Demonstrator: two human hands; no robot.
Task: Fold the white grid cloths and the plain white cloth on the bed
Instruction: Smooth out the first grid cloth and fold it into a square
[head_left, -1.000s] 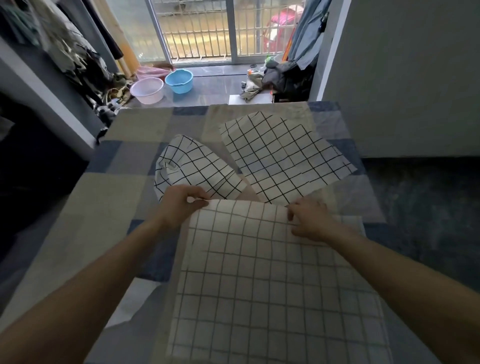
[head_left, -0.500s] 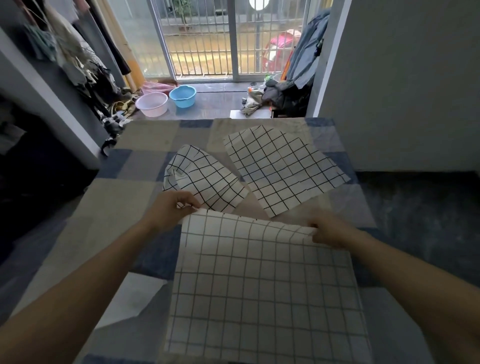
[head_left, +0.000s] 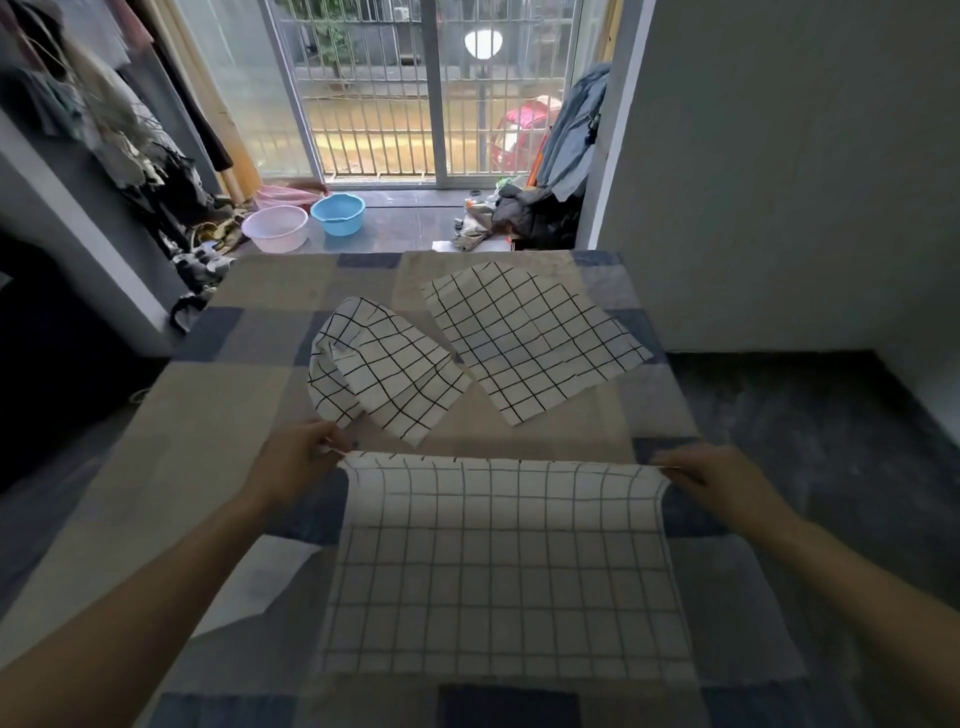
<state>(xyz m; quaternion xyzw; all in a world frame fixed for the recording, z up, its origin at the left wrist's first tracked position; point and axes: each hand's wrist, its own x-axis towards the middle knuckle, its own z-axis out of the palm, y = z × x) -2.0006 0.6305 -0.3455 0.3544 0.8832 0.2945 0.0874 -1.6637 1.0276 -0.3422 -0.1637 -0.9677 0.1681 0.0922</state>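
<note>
Head view: at six o'clock on the patchwork bed (head_left: 171, 467), the left hand (head_left: 296, 462) and right hand (head_left: 722, 480) each pinch a far corner of the nearest grid cloth (head_left: 501, 577), stretched taut. First fold seems in hand; next, carry that edge to the near edge. Two more grid cloths (head_left: 382, 374) wait at twelve o'clock.

Left hand (head_left: 298, 460), right hand (head_left: 714, 480): arms extended, spread apart, fingers pinching.

Grid cloths (head_left: 501, 566): thin matt woven fabric, slightly translucent. Bed cover (head_left: 208, 431): soft matt patchwork cloth. Basins (head_left: 337, 213): smooth, glossy plastic; window bars (head_left: 374, 104): metal.
</note>
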